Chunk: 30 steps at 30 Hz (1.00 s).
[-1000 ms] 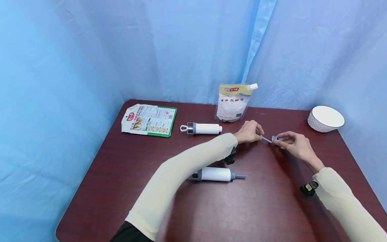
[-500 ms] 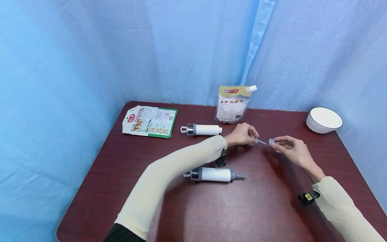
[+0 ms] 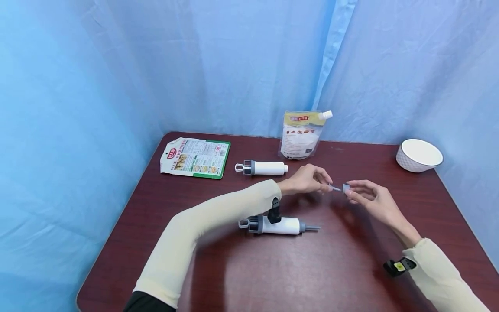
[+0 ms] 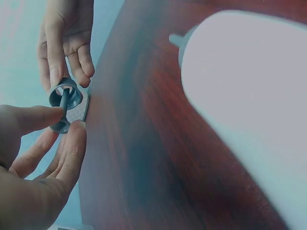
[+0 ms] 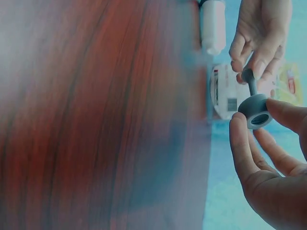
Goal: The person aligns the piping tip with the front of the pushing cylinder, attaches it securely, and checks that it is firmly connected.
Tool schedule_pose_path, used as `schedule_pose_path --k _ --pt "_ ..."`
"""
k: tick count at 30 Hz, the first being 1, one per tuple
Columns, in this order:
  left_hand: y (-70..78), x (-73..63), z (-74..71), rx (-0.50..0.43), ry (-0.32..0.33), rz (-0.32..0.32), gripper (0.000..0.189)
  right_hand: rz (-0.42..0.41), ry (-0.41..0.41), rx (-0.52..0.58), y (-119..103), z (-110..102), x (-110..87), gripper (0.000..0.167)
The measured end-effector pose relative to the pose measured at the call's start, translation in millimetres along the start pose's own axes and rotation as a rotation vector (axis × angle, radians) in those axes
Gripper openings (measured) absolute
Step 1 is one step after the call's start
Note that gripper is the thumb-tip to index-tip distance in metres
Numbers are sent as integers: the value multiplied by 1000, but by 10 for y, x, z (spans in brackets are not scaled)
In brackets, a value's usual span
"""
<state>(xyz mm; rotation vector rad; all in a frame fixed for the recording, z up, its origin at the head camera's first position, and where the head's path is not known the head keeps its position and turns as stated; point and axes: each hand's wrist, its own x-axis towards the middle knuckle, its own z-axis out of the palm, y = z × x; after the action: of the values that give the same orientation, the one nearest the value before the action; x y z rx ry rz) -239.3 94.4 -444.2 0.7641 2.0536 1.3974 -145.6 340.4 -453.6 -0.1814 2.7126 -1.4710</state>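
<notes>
Left hand (image 3: pixel 306 179): we pinch the thin grey nozzle (image 5: pixel 252 87) | right hand (image 3: pixel 377 203): we pinch the grey ring (image 5: pixel 250 104) | position: nozzle's tip at the ring, both held above the table (image 3: pixel 335 268); we cannot tell whether they touch

The ring cap (image 5: pixel 253 104) and nozzle (image 5: pixel 253 87) are grey; the desk (image 3: pixel 331 268) is reddish brown, dark-grained. Near its far right corner, a white bowl (image 3: pixel 413 164) bears a grey lattice; near its far left, a packet (image 3: pixel 200 157) is white and green.
</notes>
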Motion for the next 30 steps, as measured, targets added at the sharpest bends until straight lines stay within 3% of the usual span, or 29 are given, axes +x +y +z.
schedule_pose_path --k 10,20,30 --pt "-15 -126 6 -199 -3 -34 19 -38 -23 27 -120 94 -69 39" --pt "-13 -356 -47 -220 -42 -59 24 -59 -68 87 -228 230 -108 37" --pt "-15 -570 -110 -297 -48 -34 20 -39 -108 202 -375 413 -126 38"
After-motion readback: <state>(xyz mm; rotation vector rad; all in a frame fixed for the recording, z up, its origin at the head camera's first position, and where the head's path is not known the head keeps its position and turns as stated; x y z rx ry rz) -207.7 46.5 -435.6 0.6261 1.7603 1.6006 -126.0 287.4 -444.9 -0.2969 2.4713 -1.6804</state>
